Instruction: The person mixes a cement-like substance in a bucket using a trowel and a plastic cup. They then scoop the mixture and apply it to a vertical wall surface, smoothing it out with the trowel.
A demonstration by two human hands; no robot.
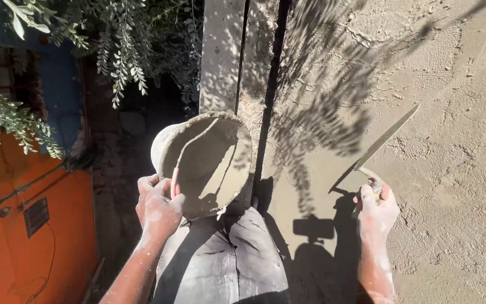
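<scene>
**Bucket and trowel at a plastered wall**

Grey trousers (226,259) fill the bottom edge, one raised knee under the bucket (206,160). Left hand (157,207) curls its fingers around the bucket's rim and thin handle, tilting the mortar-caked inside toward the camera. Right hand (377,213) is closed in a fist on the trowel (386,138), blade flat against the wet wall (451,169). Leafy branches (119,50) hang upper left.

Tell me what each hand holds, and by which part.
The left hand grips the mortar-caked bucket at its rim and handle. The right hand holds the trowel by its handle.
</scene>
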